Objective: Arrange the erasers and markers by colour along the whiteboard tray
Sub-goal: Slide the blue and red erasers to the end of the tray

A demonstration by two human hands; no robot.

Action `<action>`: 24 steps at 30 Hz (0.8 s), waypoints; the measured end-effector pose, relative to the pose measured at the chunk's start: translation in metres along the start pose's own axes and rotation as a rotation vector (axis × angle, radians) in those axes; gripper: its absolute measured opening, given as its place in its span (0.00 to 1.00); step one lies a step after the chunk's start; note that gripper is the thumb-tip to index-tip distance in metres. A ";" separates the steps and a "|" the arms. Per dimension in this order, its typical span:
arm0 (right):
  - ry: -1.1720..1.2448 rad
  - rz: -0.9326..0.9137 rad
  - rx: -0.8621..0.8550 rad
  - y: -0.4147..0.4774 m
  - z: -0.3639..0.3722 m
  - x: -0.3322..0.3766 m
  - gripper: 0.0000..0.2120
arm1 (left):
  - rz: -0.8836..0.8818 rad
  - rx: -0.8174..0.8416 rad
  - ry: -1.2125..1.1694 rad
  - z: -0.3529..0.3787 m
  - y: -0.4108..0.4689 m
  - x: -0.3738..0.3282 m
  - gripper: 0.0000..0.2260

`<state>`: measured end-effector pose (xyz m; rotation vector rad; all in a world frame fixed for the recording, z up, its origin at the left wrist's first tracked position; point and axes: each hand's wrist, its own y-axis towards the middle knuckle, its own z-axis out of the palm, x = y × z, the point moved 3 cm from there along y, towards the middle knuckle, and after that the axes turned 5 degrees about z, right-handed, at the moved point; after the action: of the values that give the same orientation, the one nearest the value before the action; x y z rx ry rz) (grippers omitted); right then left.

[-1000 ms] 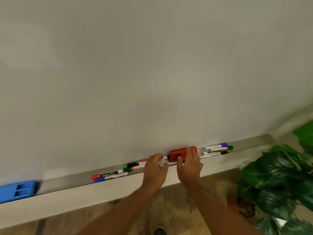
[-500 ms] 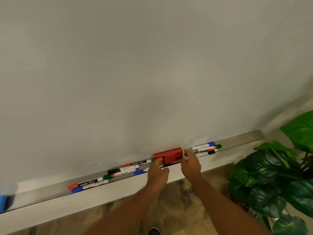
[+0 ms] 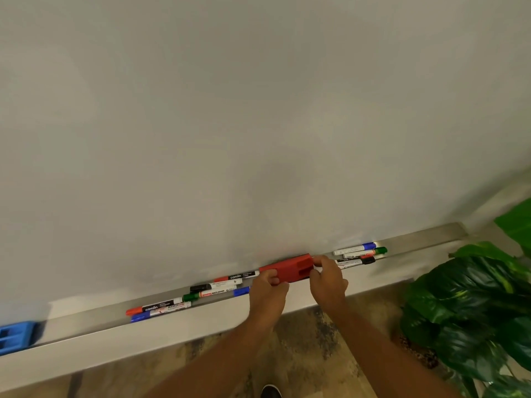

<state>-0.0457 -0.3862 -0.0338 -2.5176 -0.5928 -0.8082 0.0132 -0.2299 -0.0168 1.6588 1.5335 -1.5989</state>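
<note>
A red eraser [image 3: 290, 267] sits mid-tray on the long metal whiteboard tray [image 3: 86, 318]. My left hand [image 3: 267, 291] grips its left end and my right hand [image 3: 327, 280] grips its right end. Left of the hands lie several markers: a red-capped one [image 3: 155, 308] above a blue one [image 3: 161, 313], a green one [image 3: 209, 295], a black one [image 3: 215, 285], another red one [image 3: 237, 276] and a blue cap [image 3: 240, 291]. Right of the hands lie a blue marker [image 3: 355, 249], a green marker [image 3: 366, 253] and a black marker [image 3: 355, 262]. A blue eraser [image 3: 14, 337] rests at the tray's far left.
The whiteboard [image 3: 258, 124] fills the upper view. A large leafy plant [image 3: 471, 305] stands close at the lower right, beside the tray's right end. My shoe [image 3: 270, 392] shows on the patterned floor below.
Both hands have closed onto the ends of the red eraser, which now sits tilted between them. The view has shifted slightly, bringing more of the blue eraser into sight.
</note>
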 end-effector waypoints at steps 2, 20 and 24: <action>0.009 0.000 -0.002 -0.009 0.007 0.005 0.09 | 0.012 -0.046 -0.015 -0.011 -0.004 0.000 0.16; 0.122 -0.200 0.168 -0.115 0.088 0.084 0.05 | 0.078 -0.331 0.089 -0.149 -0.018 0.047 0.23; 0.117 -0.260 0.229 -0.139 0.106 0.105 0.05 | 0.024 -0.402 0.137 -0.179 -0.020 0.065 0.28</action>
<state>0.0073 -0.1908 -0.0100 -2.1981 -0.9293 -0.9152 0.0637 -0.0452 -0.0141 1.5731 1.7552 -1.0892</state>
